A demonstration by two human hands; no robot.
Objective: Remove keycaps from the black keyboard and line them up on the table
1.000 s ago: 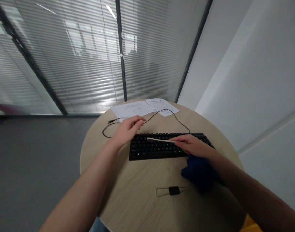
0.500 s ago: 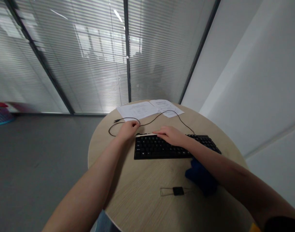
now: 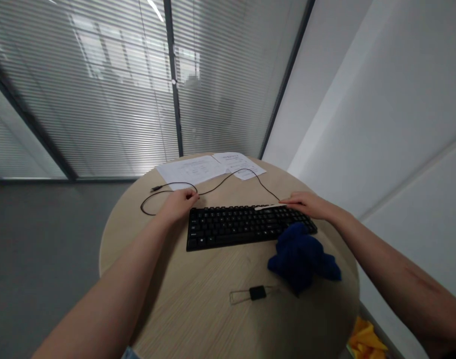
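A black keyboard (image 3: 231, 229) lies on the round wooden table. My right hand (image 3: 306, 203) is above its far right part, fingers closed on a thin pale stick (image 3: 269, 206) that points left along the top row of keys. Its exact kind is too small to tell. At the far left corner of the keyboard rests my left hand (image 3: 179, 202), its fingers curled together beside the black USB cable (image 3: 213, 189). Whatever those fingers hold, if anything, is hidden.
A crumpled blue cloth (image 3: 303, 257) touches the keyboard's near right edge. Nearer to me lies a black binder clip (image 3: 257, 292). Printed papers (image 3: 194, 170) are spread at the far table edge. Yellow cloth (image 3: 366, 339) shows low at the right, beside the table.
My right hand has slid right along the keyboard's top row with the pale stick. My left hand stays by the corner. The view has turned right, uncovering the blue cloth.
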